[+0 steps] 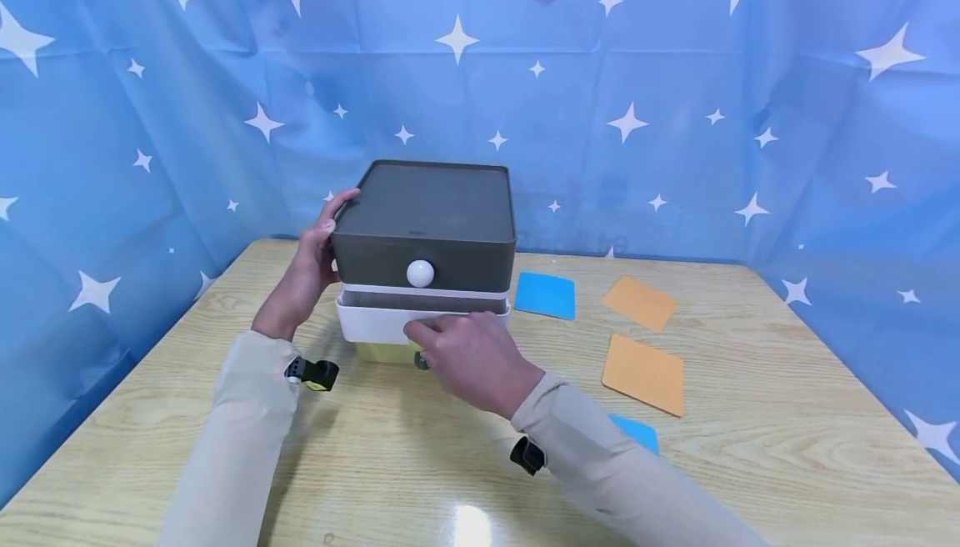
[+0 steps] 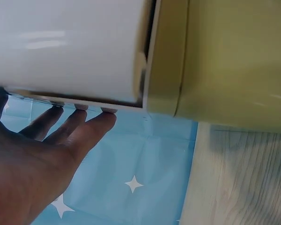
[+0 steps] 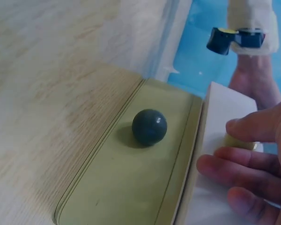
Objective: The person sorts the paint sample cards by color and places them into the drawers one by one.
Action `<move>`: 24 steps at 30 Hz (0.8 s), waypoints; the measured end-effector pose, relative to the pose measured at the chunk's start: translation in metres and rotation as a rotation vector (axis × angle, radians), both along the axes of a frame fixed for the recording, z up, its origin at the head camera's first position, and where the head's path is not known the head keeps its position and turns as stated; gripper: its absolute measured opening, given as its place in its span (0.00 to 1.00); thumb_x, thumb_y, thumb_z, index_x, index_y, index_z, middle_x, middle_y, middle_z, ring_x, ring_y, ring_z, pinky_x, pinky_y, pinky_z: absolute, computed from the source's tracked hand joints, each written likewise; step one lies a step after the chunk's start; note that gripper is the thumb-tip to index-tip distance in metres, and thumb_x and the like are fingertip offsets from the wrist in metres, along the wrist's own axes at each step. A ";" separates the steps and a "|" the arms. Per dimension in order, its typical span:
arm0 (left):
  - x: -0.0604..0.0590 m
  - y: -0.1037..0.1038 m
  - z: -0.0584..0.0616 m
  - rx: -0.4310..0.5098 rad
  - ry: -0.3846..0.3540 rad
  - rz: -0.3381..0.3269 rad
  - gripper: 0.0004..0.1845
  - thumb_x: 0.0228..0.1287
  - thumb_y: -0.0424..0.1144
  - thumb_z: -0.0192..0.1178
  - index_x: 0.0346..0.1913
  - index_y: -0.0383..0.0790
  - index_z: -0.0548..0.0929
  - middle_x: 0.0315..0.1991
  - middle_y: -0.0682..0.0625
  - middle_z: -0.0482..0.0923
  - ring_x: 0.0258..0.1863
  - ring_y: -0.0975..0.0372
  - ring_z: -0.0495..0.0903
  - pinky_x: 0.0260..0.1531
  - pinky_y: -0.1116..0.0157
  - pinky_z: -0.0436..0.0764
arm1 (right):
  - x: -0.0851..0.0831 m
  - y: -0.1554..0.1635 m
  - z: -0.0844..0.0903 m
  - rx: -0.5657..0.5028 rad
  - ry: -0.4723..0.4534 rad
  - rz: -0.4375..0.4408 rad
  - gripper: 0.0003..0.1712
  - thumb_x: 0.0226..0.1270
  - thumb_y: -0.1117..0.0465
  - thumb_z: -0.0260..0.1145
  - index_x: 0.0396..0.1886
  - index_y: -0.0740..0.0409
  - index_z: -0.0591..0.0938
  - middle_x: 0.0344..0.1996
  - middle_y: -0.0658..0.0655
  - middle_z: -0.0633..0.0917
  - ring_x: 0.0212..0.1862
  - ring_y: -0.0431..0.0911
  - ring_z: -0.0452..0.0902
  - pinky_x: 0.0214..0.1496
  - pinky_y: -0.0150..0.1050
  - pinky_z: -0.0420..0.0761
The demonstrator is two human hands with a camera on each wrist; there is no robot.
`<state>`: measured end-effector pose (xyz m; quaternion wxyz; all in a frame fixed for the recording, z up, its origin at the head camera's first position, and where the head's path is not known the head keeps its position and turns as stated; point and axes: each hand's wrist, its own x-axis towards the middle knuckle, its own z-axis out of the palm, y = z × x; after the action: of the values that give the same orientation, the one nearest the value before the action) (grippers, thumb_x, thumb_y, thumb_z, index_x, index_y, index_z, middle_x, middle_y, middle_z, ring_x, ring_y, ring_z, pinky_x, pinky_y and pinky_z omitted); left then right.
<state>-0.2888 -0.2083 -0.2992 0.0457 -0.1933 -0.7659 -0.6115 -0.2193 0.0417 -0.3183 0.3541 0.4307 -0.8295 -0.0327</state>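
A small desktop drawer unit (image 1: pixel 435 197) has a dark grey top section with a white knob (image 1: pixel 420 273). Its white middle drawer (image 1: pixel 375 326) stands partly pulled out. Below it, the yellow-green bottom drawer (image 3: pixel 126 173) is closed and carries a dark round knob (image 3: pixel 149 127). My right hand (image 1: pixel 483 363) pinches the yellowish knob (image 3: pixel 239 142) of the white drawer between thumb and fingers. Against the unit's left side rests my left hand (image 1: pixel 306 268), its fingers extended along the side in the left wrist view.
Blue cards (image 1: pixel 545 295) and orange cards (image 1: pixel 643 373) lie on the wooden table (image 1: pixel 765 414) to the right of the unit. One blue card is partly covered by the right sleeve (image 1: pixel 607 464). A blue curtain (image 1: pixel 675 47) with white stars hangs behind.
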 end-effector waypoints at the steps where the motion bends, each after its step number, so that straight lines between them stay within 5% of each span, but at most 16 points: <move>1: 0.000 0.000 0.000 -0.001 -0.007 -0.005 0.30 0.74 0.62 0.20 0.78 0.75 0.49 0.80 0.49 0.47 0.69 0.44 0.61 0.51 0.51 0.71 | 0.002 0.000 0.000 0.005 0.001 0.001 0.07 0.62 0.65 0.66 0.32 0.46 0.80 0.16 0.43 0.80 0.16 0.37 0.68 0.19 0.27 0.47; 8: 0.000 0.000 0.004 -0.002 -0.058 -0.048 0.31 0.73 0.62 0.20 0.78 0.75 0.46 0.82 0.52 0.38 0.74 0.41 0.53 0.60 0.37 0.62 | 0.018 0.000 0.001 0.025 0.046 0.006 0.07 0.63 0.63 0.66 0.29 0.45 0.80 0.13 0.43 0.77 0.15 0.36 0.63 0.20 0.28 0.45; 17: 0.000 -0.002 0.003 -0.013 -0.064 -0.070 0.31 0.73 0.63 0.19 0.78 0.77 0.44 0.82 0.52 0.36 0.74 0.40 0.52 0.56 0.45 0.63 | 0.037 -0.002 0.004 0.080 0.034 0.021 0.06 0.62 0.62 0.66 0.34 0.44 0.84 0.22 0.44 0.86 0.19 0.36 0.76 0.16 0.28 0.56; 24: 0.000 -0.002 0.003 -0.007 -0.065 -0.101 0.31 0.73 0.63 0.19 0.78 0.76 0.41 0.82 0.54 0.32 0.75 0.39 0.47 0.60 0.37 0.59 | 0.044 -0.001 0.006 0.107 -0.014 0.003 0.09 0.61 0.63 0.66 0.38 0.44 0.84 0.24 0.44 0.88 0.19 0.37 0.75 0.16 0.29 0.56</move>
<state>-0.2887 -0.2107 -0.2966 -0.0108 -0.2120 -0.7585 -0.6162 -0.1758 0.0404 -0.3123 0.3248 0.4503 -0.8285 -0.0733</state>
